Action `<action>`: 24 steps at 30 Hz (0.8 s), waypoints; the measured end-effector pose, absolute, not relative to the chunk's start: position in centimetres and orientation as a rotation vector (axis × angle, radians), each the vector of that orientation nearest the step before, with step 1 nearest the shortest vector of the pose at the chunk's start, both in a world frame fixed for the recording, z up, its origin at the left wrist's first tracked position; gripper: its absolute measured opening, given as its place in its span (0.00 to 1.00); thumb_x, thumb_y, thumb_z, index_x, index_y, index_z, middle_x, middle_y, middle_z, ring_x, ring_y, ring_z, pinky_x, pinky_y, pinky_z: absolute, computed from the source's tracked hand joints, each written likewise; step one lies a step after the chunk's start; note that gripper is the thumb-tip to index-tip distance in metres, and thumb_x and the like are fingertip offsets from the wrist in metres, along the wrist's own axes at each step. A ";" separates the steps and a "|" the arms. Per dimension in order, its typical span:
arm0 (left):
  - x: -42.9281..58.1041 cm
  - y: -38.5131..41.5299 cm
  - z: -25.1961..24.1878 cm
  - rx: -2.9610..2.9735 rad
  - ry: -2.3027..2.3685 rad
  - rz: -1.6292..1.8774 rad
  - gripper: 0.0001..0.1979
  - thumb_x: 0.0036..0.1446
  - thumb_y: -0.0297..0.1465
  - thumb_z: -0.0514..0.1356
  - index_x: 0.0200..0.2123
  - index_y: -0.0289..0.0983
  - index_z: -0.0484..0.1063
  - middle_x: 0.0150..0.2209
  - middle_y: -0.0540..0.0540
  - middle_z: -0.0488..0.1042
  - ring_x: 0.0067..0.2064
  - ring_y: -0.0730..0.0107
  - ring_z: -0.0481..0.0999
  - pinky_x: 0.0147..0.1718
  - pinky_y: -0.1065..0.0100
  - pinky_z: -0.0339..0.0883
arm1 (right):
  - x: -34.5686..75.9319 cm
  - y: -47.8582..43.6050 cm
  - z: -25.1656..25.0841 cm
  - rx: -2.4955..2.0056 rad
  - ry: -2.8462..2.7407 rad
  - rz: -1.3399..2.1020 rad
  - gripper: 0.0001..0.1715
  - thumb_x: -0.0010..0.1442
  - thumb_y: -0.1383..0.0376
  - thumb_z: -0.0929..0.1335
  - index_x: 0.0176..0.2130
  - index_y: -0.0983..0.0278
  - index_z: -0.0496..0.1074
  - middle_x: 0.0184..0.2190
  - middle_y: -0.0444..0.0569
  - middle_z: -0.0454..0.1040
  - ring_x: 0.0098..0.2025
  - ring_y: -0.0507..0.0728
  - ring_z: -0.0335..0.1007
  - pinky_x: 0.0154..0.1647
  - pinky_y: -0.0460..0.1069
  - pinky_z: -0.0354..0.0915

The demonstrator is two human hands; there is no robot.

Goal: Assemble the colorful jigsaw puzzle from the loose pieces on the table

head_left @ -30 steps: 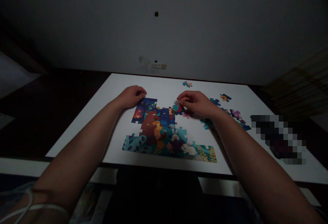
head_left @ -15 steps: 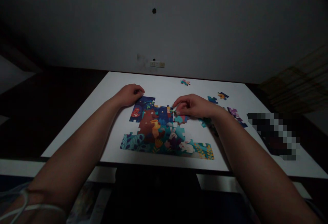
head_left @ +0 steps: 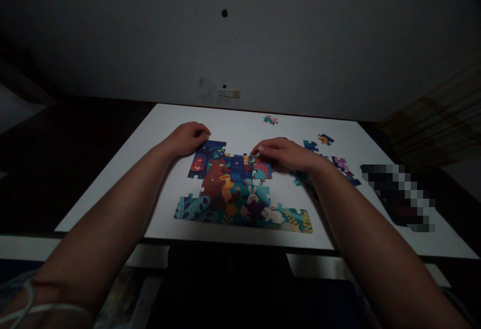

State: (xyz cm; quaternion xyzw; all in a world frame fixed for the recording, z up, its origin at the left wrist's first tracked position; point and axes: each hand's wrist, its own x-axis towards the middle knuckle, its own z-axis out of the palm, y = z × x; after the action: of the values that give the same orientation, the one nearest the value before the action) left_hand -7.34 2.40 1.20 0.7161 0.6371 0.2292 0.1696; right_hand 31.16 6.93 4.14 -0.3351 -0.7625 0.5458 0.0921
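Head view: what has just changed at the right hand (head_left: 283, 153)?

A second ago its fingers had a teal-and-red piece (head_left: 263, 171) tilted up. Now what looks like that same piece lies flat, touching the right side of the joined puzzle (head_left: 236, 193), and the fingers are bent over its far side.

Gripping anything?

I can't tell; the fingertips hide whatever is under them.

So the joined part has probably grown by one piece?

I'd judge so, though the hand covers the seam, so I couldn't swear it is locked in.

And the left hand (head_left: 189, 137)?

Barely any change. It rests at the puzzle's far left corner, fingers loosely curled, a gap to the thumb, nothing visible in it.

Where does the puzzle sit?

Flat on the white table (head_left: 225, 123), around the middle of the near edge, its bottom border roughly along that edge.

Much left over?

Some. One loose piece (head_left: 270, 119) is close to the far edge, an orange-and-blue piece (head_left: 325, 139) is toward the far right corner, and a purple piece (head_left: 341, 164) is nearer the right edge. The right arm partly hides others.
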 end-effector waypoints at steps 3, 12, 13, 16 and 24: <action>-7.3 2.4 1.1 2.016 1.820 0.652 0.19 0.65 0.41 0.64 0.51 0.39 0.89 0.51 0.37 0.88 0.52 0.49 0.86 0.58 0.50 0.78 | 31.3 7.1 3.9 -1.012 -2.237 1.626 0.29 0.73 0.37 0.74 0.48 0.58 0.87 0.39 0.52 0.86 0.27 0.55 0.68 0.23 0.51 0.58; -7.3 2.4 1.4 2.042 1.816 0.623 0.19 0.65 0.40 0.64 0.51 0.38 0.89 0.51 0.36 0.88 0.51 0.48 0.86 0.58 0.49 0.77 | 31.7 7.6 3.5 -0.999 -2.228 1.692 0.30 0.75 0.35 0.72 0.51 0.57 0.86 0.44 0.53 0.88 0.30 0.55 0.70 0.26 0.51 0.62; -7.2 2.4 1.4 2.040 1.815 0.624 0.19 0.65 0.40 0.64 0.51 0.38 0.89 0.51 0.36 0.88 0.51 0.48 0.86 0.58 0.49 0.77 | 31.6 7.6 3.5 -1.006 -2.220 1.701 0.29 0.75 0.36 0.73 0.51 0.57 0.86 0.43 0.52 0.88 0.30 0.55 0.69 0.25 0.51 0.61; -7.2 2.3 1.4 2.015 1.822 0.628 0.19 0.65 0.40 0.64 0.51 0.39 0.89 0.50 0.36 0.87 0.50 0.49 0.86 0.57 0.49 0.77 | 31.5 7.5 3.5 -1.007 -2.222 1.695 0.25 0.73 0.39 0.75 0.49 0.56 0.86 0.42 0.52 0.88 0.29 0.55 0.69 0.25 0.51 0.60; -7.2 2.2 1.6 2.068 1.826 0.605 0.20 0.66 0.42 0.63 0.51 0.37 0.89 0.50 0.36 0.88 0.51 0.47 0.86 0.57 0.49 0.77 | 31.3 7.2 4.3 -0.976 -2.325 1.633 0.19 0.62 0.55 0.81 0.50 0.58 0.87 0.31 0.45 0.84 0.25 0.54 0.69 0.23 0.48 0.58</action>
State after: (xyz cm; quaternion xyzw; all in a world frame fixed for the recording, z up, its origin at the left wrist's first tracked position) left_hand -7.20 2.16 1.64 0.7230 0.6384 0.2116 0.1579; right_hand 31.34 7.20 4.30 -0.3241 -0.7722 0.5422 0.0687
